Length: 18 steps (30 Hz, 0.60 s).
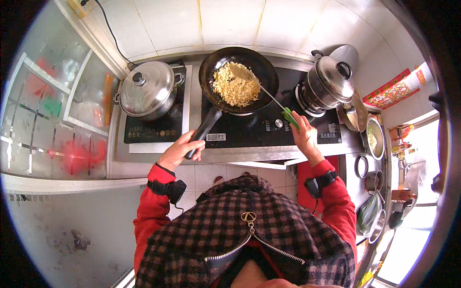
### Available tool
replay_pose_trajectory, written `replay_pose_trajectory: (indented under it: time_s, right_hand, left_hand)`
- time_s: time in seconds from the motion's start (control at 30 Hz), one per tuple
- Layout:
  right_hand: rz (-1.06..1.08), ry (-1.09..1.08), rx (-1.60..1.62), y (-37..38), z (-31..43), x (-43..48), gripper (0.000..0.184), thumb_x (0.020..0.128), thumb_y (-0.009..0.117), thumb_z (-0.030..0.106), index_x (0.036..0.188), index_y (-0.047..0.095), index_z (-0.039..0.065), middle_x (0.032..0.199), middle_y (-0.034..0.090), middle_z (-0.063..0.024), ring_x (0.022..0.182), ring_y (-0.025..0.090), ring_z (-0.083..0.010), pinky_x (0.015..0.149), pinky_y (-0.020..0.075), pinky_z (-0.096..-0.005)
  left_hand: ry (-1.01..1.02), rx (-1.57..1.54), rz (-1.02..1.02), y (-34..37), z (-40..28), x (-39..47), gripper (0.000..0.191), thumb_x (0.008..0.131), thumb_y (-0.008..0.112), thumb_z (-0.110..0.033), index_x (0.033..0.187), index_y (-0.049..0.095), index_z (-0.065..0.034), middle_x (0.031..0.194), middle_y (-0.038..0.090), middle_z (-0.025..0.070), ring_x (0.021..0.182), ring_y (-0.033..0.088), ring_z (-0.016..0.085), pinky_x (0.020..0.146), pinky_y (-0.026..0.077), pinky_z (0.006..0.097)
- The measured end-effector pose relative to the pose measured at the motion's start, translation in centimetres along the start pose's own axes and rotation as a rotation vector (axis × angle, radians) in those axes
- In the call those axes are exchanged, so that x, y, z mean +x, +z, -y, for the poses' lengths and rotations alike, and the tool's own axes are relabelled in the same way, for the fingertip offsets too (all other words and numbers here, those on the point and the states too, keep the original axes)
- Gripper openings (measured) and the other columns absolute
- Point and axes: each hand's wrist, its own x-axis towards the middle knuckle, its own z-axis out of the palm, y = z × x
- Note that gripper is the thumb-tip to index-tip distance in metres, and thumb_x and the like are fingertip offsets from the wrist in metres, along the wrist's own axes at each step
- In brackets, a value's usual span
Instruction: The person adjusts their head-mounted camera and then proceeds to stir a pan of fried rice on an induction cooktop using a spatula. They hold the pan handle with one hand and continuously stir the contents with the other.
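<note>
A dark wok (266, 95) sits over a burner of the black glass gas stove (245, 133). My left hand (182, 149) grips its black handle (209, 124), which slants toward me. In my right hand (305, 135) is the green handle of a metal spatula (272, 96); its thin shaft runs over the wok's right rim. The spatula's blade lies among pale yellow, crumbly food (236, 88) heaped in the wok, and the food partly hides it. What the food is I cannot tell for sure.
To the left, a lidded steel pot (147, 90) stands on a black cooktop (151, 131). A lidded steel saucepan (329, 84) occupies the right burner. Beyond it are a leaning wok (354, 113) and a bowl of chopped food (374, 138). A tiled wall (230, 25) rises behind the stove.
</note>
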Motion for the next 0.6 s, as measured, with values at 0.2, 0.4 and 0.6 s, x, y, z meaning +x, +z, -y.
replay_pose_trajectory:
  time_s: [0.2,0.4,0.6]
  right_hand:
    - [-0.003,0.082,0.045,-2.4,-1.1,1.6,0.038,0.086,0.068,0.013,0.122,0.059,0.007,0.101,0.067,-0.0167,0.082,0.067,-0.0370,0.068,0.0554,-0.0406]
    - [0.136,0.145,-0.155,-5.9,-2.2,8.2,0.028,0.087,0.067,0.028,0.109,0.064,0.009,0.092,0.070,-0.0162,0.082,0.067,-0.0367,0.070,0.0531,-0.0448]
    - [0.163,0.003,-0.340,-7.3,-2.1,11.8,0.028,0.087,0.064,0.029,0.103,0.066,0.007,0.083,0.070,-0.0166,0.078,0.067,-0.0375,0.070,0.0529,-0.0484]
  left_hand:
    - [-0.030,-0.081,0.047,-0.1,0.4,0.1,0.035,0.094,0.061,-0.019,0.121,0.049,-0.0008,0.077,0.054,0.0027,0.052,0.052,0.011,0.056,0.050,0.0301]
    - [-0.030,0.090,0.123,0.2,0.8,0.3,0.035,0.094,0.063,-0.019,0.120,0.045,-0.0033,0.073,0.053,0.0020,0.056,0.054,0.011,0.056,0.048,0.0293]
    - [-0.033,0.179,0.130,-0.1,3.4,0.1,0.046,0.098,0.059,-0.019,0.132,0.034,-0.0011,0.074,0.050,0.0009,0.059,0.054,0.010,0.055,0.048,0.0279]
